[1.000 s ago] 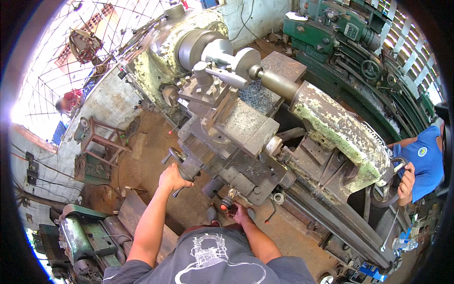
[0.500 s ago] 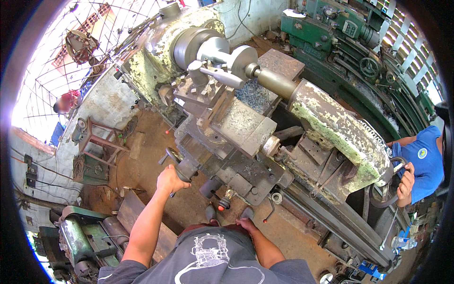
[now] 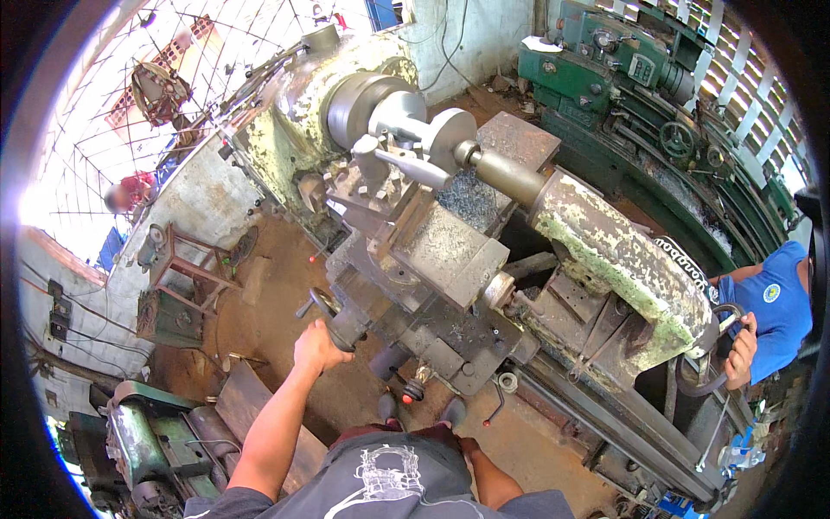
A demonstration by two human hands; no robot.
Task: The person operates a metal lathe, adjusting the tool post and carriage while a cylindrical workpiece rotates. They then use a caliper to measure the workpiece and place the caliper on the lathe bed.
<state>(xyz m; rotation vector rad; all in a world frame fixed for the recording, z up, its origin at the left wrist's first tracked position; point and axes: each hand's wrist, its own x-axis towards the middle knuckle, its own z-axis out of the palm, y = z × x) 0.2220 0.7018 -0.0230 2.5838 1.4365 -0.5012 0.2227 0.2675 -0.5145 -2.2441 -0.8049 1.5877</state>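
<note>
- The left hand (image 3: 322, 348) is curled around a small wheel (image 3: 324, 301) on the near side of the big lathe (image 3: 631, 246).
- The right hand (image 3: 468, 445) is down by the dark red shorts (image 3: 359, 435). Most of it is hidden, so I cannot tell if it is wide or narrow.
- The shiny metal part (image 3: 451, 138) sits up high between the round chuck (image 3: 356, 108) and the pointed rod (image 3: 506, 175), near the lathe's far left end.
- Metal curls (image 3: 471, 201) lie just below it.
- At the lathe's right end, another person's hand (image 3: 740, 353) holds a bigger wheel (image 3: 696, 388).
- The step in hand looks like working the small wheel.
- I think the next move calls for a snug grip and slow, small turns, with eyes on the shiny part.
</note>
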